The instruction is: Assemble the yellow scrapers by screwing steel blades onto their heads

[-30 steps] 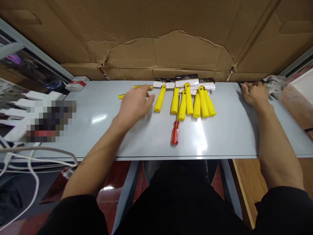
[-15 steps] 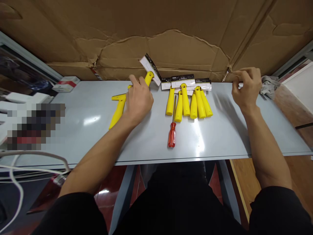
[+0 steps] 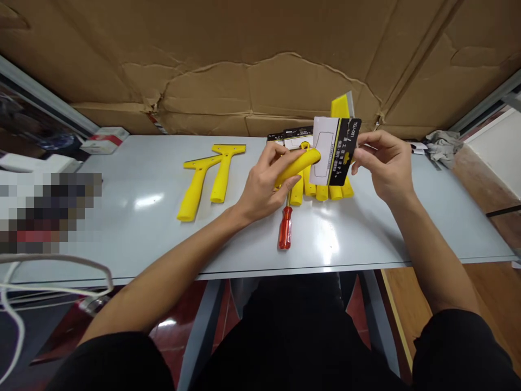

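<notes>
My left hand [image 3: 266, 182] grips the yellow handle of a scraper [image 3: 299, 163], lifted above the grey table [image 3: 391, 217]. A white and black paper sleeve [image 3: 334, 149] covers the scraper's head, and my right hand [image 3: 385, 163] pinches that sleeve at its right edge. Behind and below lies a row of several more yellow-handled scrapers [image 3: 321, 190] with sleeves on. A red-handled screwdriver [image 3: 285, 228] lies on the table just under my left hand.
Two bare yellow scrapers [image 3: 207, 176] without sleeves lie at the left of the table. A small red and white box [image 3: 103, 140] sits at the back left, a grey rag [image 3: 443, 145] at the back right. Cardboard [image 3: 260, 65] lines the back. White cables [image 3: 49, 271] hang at the left.
My left hand carried a sleeved scraper from the left of the row to the middle and raised it. My right hand left the table's back right edge and took hold of the sleeve.
</notes>
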The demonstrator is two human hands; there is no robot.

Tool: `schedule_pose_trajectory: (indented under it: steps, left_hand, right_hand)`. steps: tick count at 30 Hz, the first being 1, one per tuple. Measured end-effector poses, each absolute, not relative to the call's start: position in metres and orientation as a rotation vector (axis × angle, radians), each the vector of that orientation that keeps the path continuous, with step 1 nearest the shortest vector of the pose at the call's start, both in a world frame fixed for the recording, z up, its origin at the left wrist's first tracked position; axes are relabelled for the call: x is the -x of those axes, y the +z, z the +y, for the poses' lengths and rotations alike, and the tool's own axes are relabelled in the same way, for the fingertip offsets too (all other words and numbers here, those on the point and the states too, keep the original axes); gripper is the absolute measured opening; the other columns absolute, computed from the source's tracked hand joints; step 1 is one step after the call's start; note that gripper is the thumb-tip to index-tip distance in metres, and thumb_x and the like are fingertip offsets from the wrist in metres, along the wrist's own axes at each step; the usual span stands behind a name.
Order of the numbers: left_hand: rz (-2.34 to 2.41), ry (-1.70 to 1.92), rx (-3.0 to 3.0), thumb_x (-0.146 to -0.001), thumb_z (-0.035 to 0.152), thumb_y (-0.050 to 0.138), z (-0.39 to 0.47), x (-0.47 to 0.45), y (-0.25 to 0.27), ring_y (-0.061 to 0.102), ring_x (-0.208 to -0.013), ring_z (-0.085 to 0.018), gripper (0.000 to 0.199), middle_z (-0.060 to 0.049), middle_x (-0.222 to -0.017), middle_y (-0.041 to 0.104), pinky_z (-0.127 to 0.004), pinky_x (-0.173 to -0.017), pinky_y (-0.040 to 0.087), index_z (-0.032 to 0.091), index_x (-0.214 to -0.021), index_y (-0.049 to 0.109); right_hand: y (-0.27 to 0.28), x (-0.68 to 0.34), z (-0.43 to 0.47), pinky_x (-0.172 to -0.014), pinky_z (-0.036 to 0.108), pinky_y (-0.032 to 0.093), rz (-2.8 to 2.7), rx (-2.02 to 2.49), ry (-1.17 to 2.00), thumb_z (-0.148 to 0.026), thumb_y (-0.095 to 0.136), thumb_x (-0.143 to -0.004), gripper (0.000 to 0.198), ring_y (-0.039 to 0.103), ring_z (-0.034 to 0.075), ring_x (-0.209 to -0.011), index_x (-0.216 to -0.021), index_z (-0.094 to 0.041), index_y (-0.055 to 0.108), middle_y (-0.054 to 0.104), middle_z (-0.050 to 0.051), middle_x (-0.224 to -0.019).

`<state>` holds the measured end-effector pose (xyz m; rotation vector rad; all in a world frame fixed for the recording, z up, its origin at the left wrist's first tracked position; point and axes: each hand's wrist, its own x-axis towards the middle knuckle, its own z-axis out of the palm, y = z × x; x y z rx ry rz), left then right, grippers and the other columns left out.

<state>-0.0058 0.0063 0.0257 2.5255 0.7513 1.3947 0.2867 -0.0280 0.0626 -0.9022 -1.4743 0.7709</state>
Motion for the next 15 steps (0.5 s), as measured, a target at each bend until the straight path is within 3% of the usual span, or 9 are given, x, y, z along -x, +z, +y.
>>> schedule_pose_trajectory:
  steps: [6, 12, 15]
  left_hand:
    - [0.597, 1.284, -2.451, -0.105, 0.043, 0.072, 0.004, 0.01, 0.037, 0.07, -0.11, -0.022, 0.044, -0.009, -0.121, 0.072, -0.04, -0.098, 0.065, 0.027, -0.146, 0.073]
    - [0.59, 1.03, -1.923, -0.088, 0.057, 0.092, -0.008, 0.003, 0.049, 0.08, -0.1, -0.02, 0.076, -0.008, -0.124, 0.082, -0.034, -0.093, 0.069, 0.027, -0.152, 0.066]
    - [0.564, 1.019, -1.737, -0.078, 0.058, 0.1, -0.013, -0.002, 0.054, 0.082, -0.096, -0.022, 0.066, -0.007, -0.113, 0.085, -0.034, -0.088, 0.07, 0.024, -0.129, 0.078]
  right_hand:
    - [0.061, -0.279, -0.034, -0.064, 0.017, 0.054, -1.508, 0.842, 0.685, -0.056, 0.091, -0.081, 0.046, 0.059, 0.002, -0.079, -0.093, -0.016, 0.074, 0.063, 0.004, -0.1]
    - [0.061, -0.242, -0.052, -0.075, 0.017, 0.062, -1.478, 0.866, 0.529, -0.055, 0.079, -0.095, 0.041, 0.065, 0.005, -0.096, -0.097, -0.015, 0.072, 0.067, 0.006, -0.108]
    - [0.056, -0.227, -0.062, -0.066, 0.017, 0.061, -1.438, 0.912, 0.629, -0.057, 0.078, -0.095, 0.042, 0.064, 0.003, -0.084, -0.099, -0.016, 0.07, 0.068, 0.004, -0.102]
